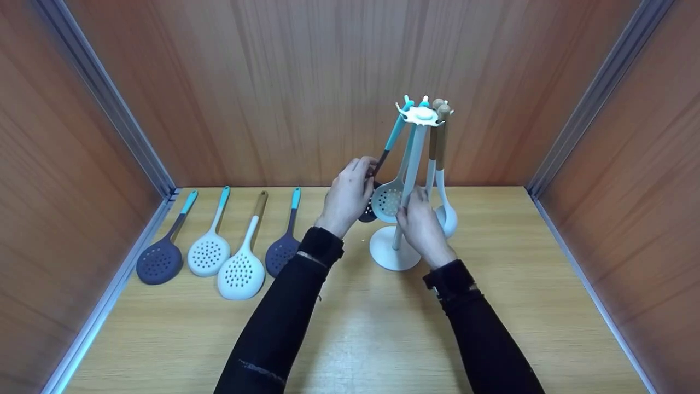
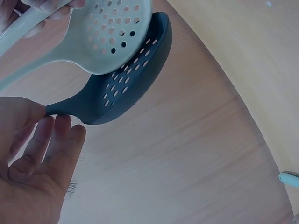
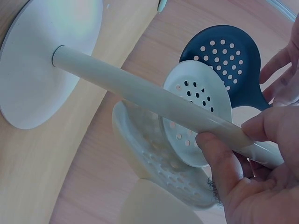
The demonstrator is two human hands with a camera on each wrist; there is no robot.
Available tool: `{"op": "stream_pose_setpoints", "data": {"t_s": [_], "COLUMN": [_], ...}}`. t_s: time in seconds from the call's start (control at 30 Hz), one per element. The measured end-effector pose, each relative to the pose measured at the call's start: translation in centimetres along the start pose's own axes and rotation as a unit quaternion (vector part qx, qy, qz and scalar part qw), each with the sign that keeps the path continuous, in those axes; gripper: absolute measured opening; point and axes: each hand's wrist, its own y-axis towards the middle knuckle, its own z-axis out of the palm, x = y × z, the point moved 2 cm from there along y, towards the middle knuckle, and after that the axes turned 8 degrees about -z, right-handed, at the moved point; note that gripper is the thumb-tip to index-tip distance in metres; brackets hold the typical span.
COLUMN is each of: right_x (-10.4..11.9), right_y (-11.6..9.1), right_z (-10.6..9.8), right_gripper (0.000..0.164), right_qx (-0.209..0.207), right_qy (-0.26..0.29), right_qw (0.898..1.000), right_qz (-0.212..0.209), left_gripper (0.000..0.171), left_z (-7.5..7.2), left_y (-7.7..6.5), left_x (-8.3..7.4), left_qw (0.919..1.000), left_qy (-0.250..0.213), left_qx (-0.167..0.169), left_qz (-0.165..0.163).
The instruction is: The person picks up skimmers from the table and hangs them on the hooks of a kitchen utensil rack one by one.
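My left hand (image 1: 348,194) pinches the neck of a dark slotted skimmer (image 2: 135,86), whose blue handle (image 1: 395,133) leans at the top of a white utensil stand (image 1: 395,257). My right hand (image 1: 422,221) grips the stand's upright pole (image 3: 126,86) partway up. A pale green skimmer (image 3: 196,93) with a blue handle hangs between the pole and the dark one. On the stand's right side hang wooden-handled white utensils, one of them a ladle (image 1: 447,216). In the right wrist view, another pale perforated head (image 3: 159,158) shows below the pole.
To the left on the wooden table (image 1: 350,339) lie several skimmers in a row: a dark one (image 1: 159,261), a pale one (image 1: 209,254), a white one with a wooden handle (image 1: 241,273) and another dark one (image 1: 281,253). Wooden panels (image 1: 328,82) enclose the back and sides.
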Motion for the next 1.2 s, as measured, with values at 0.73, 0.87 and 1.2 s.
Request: {"op": "stream_pose_setpoints", "data": {"t_s": [0.73,0.87,1.2], "right_x": [0.1,0.0,-0.1], "right_y": [0.1,0.0,-0.2], "right_z": [-0.1,-0.1,-0.1], "right_gripper": [0.049,0.048,0.048], "right_qx": [0.001,-0.002,-0.016], "right_qy": [0.005,0.009,-0.011], "right_qw": [1.000,1.000,1.000], "right_qz": [0.025,0.022,-0.015], "left_gripper": [0.036,0.038,0.042], "left_z": [-0.4,-0.3,-0.2], "left_y": [-1.2,-1.4,-1.7], "left_x": [3.1,3.9,6.2], "left_qw": [0.9973,0.9957,0.9904], "left_qy": [0.002,0.004,0.017], "left_qx": [-0.022,-0.026,-0.027], "left_qz": [-0.070,-0.089,-0.134]}}
